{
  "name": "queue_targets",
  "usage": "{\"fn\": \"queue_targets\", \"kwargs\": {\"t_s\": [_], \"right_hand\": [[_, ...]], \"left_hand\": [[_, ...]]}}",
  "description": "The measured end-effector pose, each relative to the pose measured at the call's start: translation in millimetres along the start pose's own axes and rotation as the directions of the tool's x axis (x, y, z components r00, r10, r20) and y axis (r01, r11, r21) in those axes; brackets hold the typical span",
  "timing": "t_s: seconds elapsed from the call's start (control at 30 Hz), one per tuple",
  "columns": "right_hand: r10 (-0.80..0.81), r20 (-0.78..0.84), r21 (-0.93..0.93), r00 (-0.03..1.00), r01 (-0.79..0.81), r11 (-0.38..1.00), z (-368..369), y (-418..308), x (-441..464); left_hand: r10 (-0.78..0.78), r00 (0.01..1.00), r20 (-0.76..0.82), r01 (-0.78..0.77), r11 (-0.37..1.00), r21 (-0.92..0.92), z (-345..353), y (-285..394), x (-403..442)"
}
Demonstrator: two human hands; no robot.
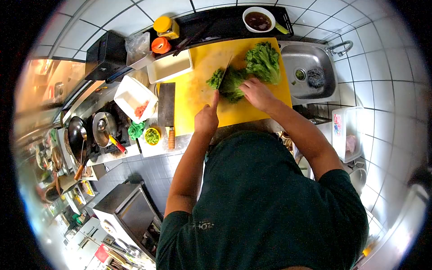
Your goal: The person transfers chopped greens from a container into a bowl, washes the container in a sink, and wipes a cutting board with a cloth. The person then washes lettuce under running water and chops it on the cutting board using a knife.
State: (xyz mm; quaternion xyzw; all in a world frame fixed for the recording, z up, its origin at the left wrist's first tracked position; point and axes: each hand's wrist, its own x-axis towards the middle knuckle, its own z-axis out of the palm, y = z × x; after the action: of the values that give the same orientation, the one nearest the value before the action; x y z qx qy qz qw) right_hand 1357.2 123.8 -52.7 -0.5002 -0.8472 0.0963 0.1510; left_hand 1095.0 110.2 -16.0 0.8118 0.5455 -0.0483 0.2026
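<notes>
My left hand [206,119] is closed around a knife [223,75], its index finger stretched along towards the blade. The handle is hidden in the hand. The thin blade stands between a small heap of cut greens [215,79] and a bunch of leafy lettuce [233,84]. On that bunch rests my right hand [258,93], fingers bent over the leaves and pressing them to the yellow cutting board [200,110]. Behind it lies a larger head of lettuce [263,62]. A wide cleaver [166,105] with a wooden handle lies along the board's left edge.
A steel sink [310,92] adjoins the board on the right. A bowl of dark sauce [258,20] stands on the back ledge. To the left are a white rectangular tray [173,67], a tub with pink pieces [130,96], a cup of chopped greens [152,136] and a wok [76,132].
</notes>
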Motion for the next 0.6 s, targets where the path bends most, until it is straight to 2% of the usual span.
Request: {"fn": "queue_targets", "kwargs": {"t_s": [0.1,0.2,0.3,0.4,0.5,0.53,0.6], "right_hand": [[0.001,0.039,-0.007,0.999,0.000,1.000,-5,1,2],[0.011,0.057,-0.070,0.998,-0.007,0.998,-7,-2,0],[0.046,0.199,-0.045,0.979,-0.038,0.998,-16,-7,8],[-0.042,0.079,-0.088,0.996,0.049,0.995,-9,-1,6],[0.018,0.127,-0.034,0.992,-0.014,0.999,-13,-5,4],[0.005,0.121,-0.034,0.993,-0.001,0.999,-12,-5,4],[-0.024,0.109,-0.039,0.994,0.029,0.999,-13,1,7]], "left_hand": [[-0.016,0.997,-0.082,0.012,0.999,-0.049,-9,0,-2],[0.018,0.980,-0.198,-0.040,0.993,-0.110,-17,9,-13],[-0.001,1.000,-0.024,0.002,1.000,0.005,-9,7,1],[-0.053,0.997,-0.053,0.050,0.996,-0.071,-31,16,-6],[0.010,0.999,-0.047,-0.012,0.999,-0.035,-10,13,-4],[-0.013,0.999,0.048,0.011,0.999,0.044,-7,14,1],[-0.049,0.998,0.032,0.049,0.999,0.000,-19,16,2]]}}
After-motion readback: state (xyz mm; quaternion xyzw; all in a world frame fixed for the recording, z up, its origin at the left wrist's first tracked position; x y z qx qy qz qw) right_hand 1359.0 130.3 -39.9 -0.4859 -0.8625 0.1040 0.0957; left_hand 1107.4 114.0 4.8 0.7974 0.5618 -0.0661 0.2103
